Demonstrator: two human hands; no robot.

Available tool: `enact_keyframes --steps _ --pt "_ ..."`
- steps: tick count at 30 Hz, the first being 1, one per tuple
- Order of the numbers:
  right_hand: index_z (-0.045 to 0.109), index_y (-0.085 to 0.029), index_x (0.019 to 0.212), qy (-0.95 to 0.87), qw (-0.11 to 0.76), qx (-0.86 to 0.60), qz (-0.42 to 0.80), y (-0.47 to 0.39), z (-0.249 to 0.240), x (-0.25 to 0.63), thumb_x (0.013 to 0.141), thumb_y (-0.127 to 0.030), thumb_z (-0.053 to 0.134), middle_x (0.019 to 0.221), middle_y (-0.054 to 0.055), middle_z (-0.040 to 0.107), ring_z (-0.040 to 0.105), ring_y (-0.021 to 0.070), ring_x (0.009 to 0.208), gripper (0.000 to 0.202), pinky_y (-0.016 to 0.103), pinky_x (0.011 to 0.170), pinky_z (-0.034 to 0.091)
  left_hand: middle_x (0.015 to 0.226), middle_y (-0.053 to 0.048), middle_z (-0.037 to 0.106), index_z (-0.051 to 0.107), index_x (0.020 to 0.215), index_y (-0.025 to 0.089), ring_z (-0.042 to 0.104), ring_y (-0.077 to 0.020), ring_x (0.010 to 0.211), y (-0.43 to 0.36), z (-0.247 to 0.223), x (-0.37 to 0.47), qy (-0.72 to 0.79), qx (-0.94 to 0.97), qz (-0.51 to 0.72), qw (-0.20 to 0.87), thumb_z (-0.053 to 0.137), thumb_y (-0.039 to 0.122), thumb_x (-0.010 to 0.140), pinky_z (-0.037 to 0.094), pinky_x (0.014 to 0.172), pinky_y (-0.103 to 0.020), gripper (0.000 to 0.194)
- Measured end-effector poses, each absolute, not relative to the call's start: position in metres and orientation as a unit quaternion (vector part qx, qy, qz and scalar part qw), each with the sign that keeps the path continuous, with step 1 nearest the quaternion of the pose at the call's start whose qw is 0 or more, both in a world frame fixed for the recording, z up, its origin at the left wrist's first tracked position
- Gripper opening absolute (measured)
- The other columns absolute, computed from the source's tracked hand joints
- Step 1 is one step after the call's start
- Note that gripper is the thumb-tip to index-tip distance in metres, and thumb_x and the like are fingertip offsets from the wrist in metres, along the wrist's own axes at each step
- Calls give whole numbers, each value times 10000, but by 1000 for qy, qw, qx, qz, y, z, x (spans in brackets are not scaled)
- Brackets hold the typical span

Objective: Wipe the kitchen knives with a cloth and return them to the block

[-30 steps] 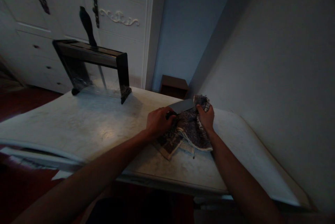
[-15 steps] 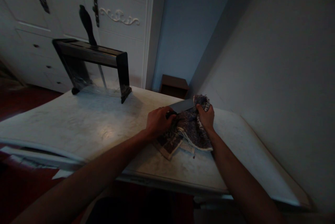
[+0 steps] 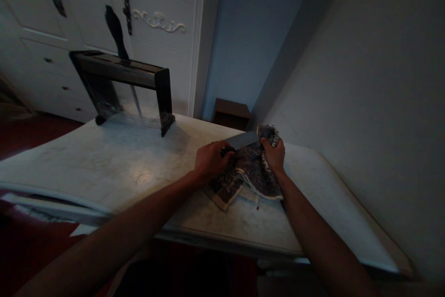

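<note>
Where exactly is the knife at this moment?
In the head view, the knife is just right of centre, its dark handle in the left hand and its blade's far end against the cloth gripped by the right hand.

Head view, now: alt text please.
A person's left grip holds a knife by its dark handle above a pale table; the right grip holds a patterned cloth at the knife's far end. A dark-framed holder with a protruding black handle stands farther left.
</note>
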State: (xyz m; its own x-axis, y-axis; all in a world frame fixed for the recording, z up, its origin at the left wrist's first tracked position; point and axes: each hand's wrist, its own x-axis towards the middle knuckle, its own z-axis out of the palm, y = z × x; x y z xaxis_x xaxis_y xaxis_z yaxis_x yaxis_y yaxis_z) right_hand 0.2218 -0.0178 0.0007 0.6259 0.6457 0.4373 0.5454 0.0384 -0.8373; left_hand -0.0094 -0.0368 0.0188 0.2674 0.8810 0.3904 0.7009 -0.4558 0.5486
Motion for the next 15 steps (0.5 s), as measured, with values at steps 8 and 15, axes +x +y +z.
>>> enact_keyframes --steps 8,15 --pt "552 -183 843 -431 583 -687 48 -20 3 219 662 -486 625 831 55 633 546 215 760 360 346 754 412 969 -23 726 684 1019 257 664 -218 918 -37 18 -8 507 785 333 128 602 415 836 489 828 -312 255" --pt "564 -180 864 -429 584 -687 48 -19 1 221 660 -489 642 851 63 641 552 224 781 378 351 765 412 961 -24 727 687 1014 261 665 -216 904 -37 18 -9 509 784 330 130 602 423 836 491 812 -308 255"
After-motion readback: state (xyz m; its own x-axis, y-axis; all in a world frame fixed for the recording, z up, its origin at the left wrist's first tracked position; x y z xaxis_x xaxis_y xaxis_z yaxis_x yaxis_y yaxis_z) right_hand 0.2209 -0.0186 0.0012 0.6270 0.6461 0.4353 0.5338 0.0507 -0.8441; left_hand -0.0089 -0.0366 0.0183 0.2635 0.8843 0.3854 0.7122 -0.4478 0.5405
